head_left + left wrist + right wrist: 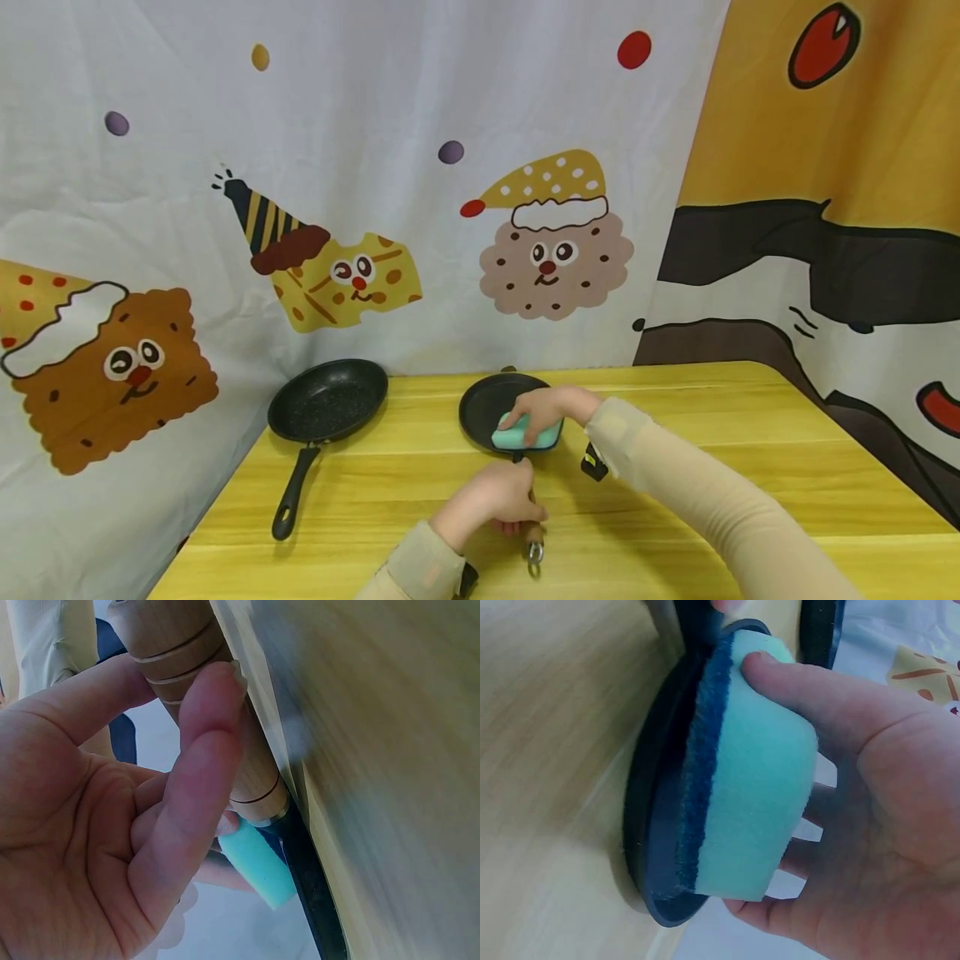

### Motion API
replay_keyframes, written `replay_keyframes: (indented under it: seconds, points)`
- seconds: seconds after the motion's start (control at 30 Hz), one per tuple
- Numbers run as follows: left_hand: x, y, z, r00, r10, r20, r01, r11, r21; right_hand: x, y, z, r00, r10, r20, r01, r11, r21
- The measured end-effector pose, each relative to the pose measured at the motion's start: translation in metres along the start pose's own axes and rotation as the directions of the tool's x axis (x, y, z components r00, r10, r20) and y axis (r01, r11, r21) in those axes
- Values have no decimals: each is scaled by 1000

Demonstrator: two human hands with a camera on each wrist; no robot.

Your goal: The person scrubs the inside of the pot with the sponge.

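Note:
A small black frying pan (480, 408) lies on the table with its wooden handle (259, 769) toward me. My left hand (501, 492) grips that handle, thumb and fingers around the wood. In my right hand (546, 408) is a mint-green sponge (757, 765) with a dark blue scouring side (706, 765). Thumb and fingers hold it by its edges, the blue side facing down into the pan. The sponge sits over the near right part of the pan, right at the rim. A metal hanging ring (535, 552) shows at the handle's end.
A larger black speckled frying pan (330, 400) stands at the table's left, its black handle (296, 492) pointing toward me. The yellow wood-grain table (720, 442) reaches back to a curtain (450, 100) printed with cartoon food.

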State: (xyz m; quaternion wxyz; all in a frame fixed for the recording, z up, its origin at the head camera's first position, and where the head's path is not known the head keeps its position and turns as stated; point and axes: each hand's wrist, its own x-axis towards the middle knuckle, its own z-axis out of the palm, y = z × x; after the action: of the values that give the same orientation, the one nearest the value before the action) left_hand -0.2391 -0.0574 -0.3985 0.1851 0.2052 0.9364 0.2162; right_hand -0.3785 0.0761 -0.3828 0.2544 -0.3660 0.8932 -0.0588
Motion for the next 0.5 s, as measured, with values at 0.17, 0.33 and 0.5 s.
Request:
replay_keyframes:
  seconds: [0.17, 0.33, 0.5]
  points:
    - [1, -1, -1, 1000, 12, 2, -12, 1000, 9, 5, -1, 4, 998, -35, -53, 33, 998, -48]
    - [0, 0, -2, 1000, 14, 0, -14, 1000, 23, 9, -4, 6, 994, -57, -94, 49, 995, -82]
    - [-2, 2, -1, 1000, 13, -3, -13, 999, 33, 11, -5, 10, 992, -62, -112, 53, 995, -79]
